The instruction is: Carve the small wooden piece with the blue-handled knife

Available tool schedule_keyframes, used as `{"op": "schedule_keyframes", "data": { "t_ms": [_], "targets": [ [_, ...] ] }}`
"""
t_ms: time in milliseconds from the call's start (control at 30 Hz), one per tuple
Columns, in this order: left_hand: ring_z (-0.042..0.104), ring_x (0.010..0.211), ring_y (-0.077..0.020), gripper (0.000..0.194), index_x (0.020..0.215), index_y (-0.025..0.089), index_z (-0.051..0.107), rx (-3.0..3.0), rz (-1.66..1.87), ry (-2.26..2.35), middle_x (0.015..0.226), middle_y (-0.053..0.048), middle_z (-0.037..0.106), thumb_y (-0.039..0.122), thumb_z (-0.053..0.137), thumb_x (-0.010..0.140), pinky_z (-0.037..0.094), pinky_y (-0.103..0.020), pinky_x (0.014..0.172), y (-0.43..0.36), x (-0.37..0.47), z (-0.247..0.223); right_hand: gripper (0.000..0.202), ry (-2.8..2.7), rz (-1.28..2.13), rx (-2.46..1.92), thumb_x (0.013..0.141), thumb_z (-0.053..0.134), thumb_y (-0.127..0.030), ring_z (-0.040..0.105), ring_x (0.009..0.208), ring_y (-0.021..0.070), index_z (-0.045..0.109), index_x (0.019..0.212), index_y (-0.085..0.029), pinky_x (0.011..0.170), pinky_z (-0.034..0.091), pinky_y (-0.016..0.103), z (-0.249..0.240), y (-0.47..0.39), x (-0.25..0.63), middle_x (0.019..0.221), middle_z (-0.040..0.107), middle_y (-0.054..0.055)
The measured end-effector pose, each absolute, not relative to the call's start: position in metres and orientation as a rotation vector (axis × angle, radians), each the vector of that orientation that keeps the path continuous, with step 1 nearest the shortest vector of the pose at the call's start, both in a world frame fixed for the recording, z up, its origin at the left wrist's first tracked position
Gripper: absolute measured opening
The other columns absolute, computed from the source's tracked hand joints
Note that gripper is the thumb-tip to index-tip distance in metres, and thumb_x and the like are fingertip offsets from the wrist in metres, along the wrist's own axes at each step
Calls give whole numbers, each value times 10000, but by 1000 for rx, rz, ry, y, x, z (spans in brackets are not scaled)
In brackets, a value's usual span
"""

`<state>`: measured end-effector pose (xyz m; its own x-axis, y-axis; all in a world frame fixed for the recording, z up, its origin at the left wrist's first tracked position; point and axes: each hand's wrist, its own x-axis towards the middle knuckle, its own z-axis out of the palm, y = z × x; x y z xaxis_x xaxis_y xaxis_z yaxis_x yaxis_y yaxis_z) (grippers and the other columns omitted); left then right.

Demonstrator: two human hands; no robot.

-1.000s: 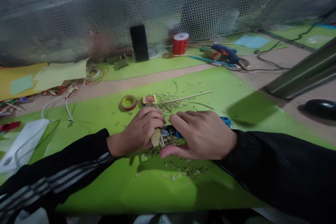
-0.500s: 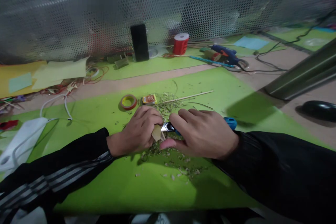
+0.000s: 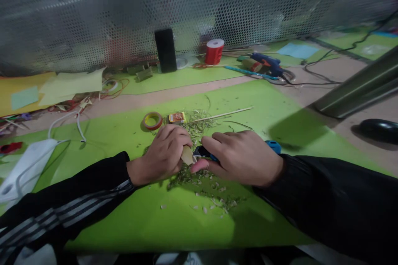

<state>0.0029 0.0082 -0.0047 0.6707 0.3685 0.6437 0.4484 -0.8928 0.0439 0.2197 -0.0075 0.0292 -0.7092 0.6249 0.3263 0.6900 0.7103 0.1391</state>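
My left hand (image 3: 168, 151) is closed round a pale piece of wood or bamboo (image 3: 187, 155), whose near end sticks out toward the right. Most of that piece is hidden in the fingers. In my right hand (image 3: 241, 157) is a blue utility knife (image 3: 273, 146); its handle shows behind the fist. The blade end lies against or just beside the tip of the pale piece, and my right thumb reaches under it. Green and pale shavings (image 3: 199, 126) lie scattered under and around both hands on the green mat (image 3: 118, 219).
A tape roll (image 3: 152, 120) and a small matchbox-like box (image 3: 176, 117) lie beyond my left hand, near a thin stick (image 3: 226, 113). Farther back stand a phone (image 3: 166, 50), a red spool (image 3: 214, 52) and a glue gun (image 3: 267, 63). A white power strip (image 3: 26, 169) sits left, a metal post (image 3: 357, 83) right.
The knife blade has shifted slightly against the tip of the pale piece, which has turned a little in my left hand. My right hand has moved slightly right. The surroundings look unchanged.
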Motion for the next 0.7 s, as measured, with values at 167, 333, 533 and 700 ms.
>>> {"op": "schedule_keyframes", "data": {
  "t_ms": [167, 333, 533, 700],
  "targets": [
    [530, 931, -247, 171, 1017, 149, 480, -2755, -989, -695, 943, -97, 611, 165, 540, 858, 488, -410, 828, 8, 2, -6, 653, -2643, -377, -1025, 962, 218, -681, 375, 437, 110, 589, 776, -177, 518, 88, 302, 29, -6, 220, 580, 580, 15],
    [525, 930, -255, 180, 1018, 148, 480, -2786, -941, -708, 959, -104, 612, 209, 557, 867, 475, -416, 822, 9, 0, -9, 706, -2599, -425, -1057, 945, 169, -709, 364, 431, 116, 582, 765, -165, 515, 89, 301, 32, -7, 218, 573, 562, 28],
    [523, 927, -250, 170, 1017, 153, 475, -2776, -941, -713, 952, -98, 616, 173, 538, 860, 477, -412, 828, 8, 1, -9, 644, -2672, -382, -1052, 975, 194, -646, 353, 458, 115, 595, 820, -167, 525, 88, 312, 32, -9, 217, 634, 589, 36],
    [532, 929, -246, 151, 1006, 162, 482, -2748, -954, -710, 942, -90, 617, 170, 531, 864, 476, -401, 825, 9, 3, -7, 561, -2739, -271, -1086, 982, 286, -602, 384, 462, 108, 601, 814, -169, 521, 89, 307, 33, -11, 217, 636, 605, 38]
  ]
}}
